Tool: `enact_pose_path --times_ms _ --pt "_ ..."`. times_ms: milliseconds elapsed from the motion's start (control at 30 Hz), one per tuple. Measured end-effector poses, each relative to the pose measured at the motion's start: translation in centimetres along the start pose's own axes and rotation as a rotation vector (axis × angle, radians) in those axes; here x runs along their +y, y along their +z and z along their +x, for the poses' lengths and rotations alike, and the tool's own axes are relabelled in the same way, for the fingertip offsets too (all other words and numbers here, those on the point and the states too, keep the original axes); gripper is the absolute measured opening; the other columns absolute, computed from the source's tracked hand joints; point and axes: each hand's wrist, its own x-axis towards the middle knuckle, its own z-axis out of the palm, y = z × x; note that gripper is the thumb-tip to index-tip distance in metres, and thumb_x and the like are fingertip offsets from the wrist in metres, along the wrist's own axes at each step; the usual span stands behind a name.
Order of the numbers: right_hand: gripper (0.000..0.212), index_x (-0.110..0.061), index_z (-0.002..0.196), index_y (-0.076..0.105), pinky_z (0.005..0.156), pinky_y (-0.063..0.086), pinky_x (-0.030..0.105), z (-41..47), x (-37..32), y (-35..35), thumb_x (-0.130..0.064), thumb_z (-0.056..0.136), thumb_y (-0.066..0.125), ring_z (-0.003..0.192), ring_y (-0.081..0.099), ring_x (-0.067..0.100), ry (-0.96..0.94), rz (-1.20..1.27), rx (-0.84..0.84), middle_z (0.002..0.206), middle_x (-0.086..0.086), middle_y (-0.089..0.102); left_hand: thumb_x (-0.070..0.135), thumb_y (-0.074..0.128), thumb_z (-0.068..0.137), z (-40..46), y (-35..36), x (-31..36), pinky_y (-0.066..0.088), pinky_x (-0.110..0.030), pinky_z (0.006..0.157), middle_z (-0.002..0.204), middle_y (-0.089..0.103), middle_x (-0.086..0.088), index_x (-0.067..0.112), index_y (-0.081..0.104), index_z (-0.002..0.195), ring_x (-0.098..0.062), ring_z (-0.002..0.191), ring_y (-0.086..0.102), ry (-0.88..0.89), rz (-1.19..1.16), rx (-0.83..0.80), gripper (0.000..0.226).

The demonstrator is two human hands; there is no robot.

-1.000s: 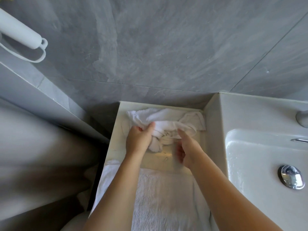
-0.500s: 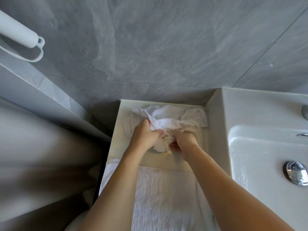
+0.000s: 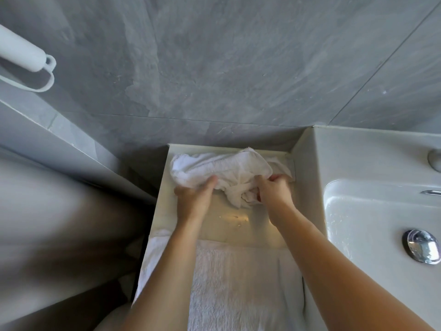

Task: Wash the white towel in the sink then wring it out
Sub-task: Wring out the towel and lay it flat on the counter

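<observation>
- White terry towel [image 3: 222, 170] sits bunched at the far end of a pale stone counter [image 3: 238, 225], against the grey tile wall [image 3: 214, 68] and left of the sink [image 3: 372, 211]. Not in the basin yet.
- We have both hands on it. Left hand [image 3: 194, 199] has fingers curled into the left fold, thumb up against the cloth. Right hand [image 3: 272, 192] is clenched round the twisted, crumpled middle.
- Our read: two grips at separate points gather the loose cloth into one bundle, so it lifts without trailing corners. Washing looks not started; wringing comes after.
- Texture: looped pile, soft, limp, deep creases. It should collapse when lifted, so expect sag between the hands.
- Counter is smooth and glossy, with a warm reflection near our wrists. Low friction, so the towel should slide easily.
- Second towel [image 3: 238, 283], flat and fluffy, is draped over the near counter edge under our forearms. Not the one we hold.
- Sink is glazed white ceramic with rounded corners, and water droplets on its left inner wall. Chrome drain plug [image 3: 421, 246] at right; tap mostly out of frame.
- Raised sink rim stands between towel and basin, so the bundle must go up and over to the right.
- White cylindrical handle with a strap loop [image 3: 26, 56] hangs far left, well apart.
</observation>
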Motion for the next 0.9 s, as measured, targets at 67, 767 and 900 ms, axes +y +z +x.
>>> enact_pose_path --times_ms 67,767,900 --pt "0.019 -0.005 0.09 0.059 0.055 0.042 0.024 0.3 -0.5 0.4 -0.022 0.082 0.065 0.065 0.057 0.015 -0.042 -0.144 -0.047 0.074 0.003 0.061 0.058 0.069 0.079 -0.7 1.4 -0.4 0.052 -0.032 0.066 0.079 0.068 -0.005 0.01 0.067 0.094 -0.026 0.079 0.067 0.055 0.039 -0.074 0.05" --pt "0.057 -0.026 0.144 0.023 0.106 0.03 0.038 -3.4 -0.6 2.3 -0.028 0.095 0.053 0.123 0.035 0.026 -0.029 -0.106 0.076 0.141 0.013 0.03 0.026 0.07 0.08 -0.6 -1.4 0.5 0.049 -0.038 0.085 0.127 0.038 -0.001 0.025 0.029 0.133 -0.018 0.112 0.043 0.189 0.207 0.199 0.068" --pt "0.065 -0.019 0.133 0.041 0.096 0.041 0.052 -3.7 5.3 1.7 -0.019 0.069 0.054 0.113 0.039 0.036 -0.788 -0.895 0.195 0.132 0.015 0.034 0.01 0.069 0.075 -1.2 -0.7 -2.0 0.048 -0.044 0.084 0.127 0.039 -0.017 0.015 0.039 0.133 -0.033 0.109 0.041 0.639 0.576 0.45 0.066"
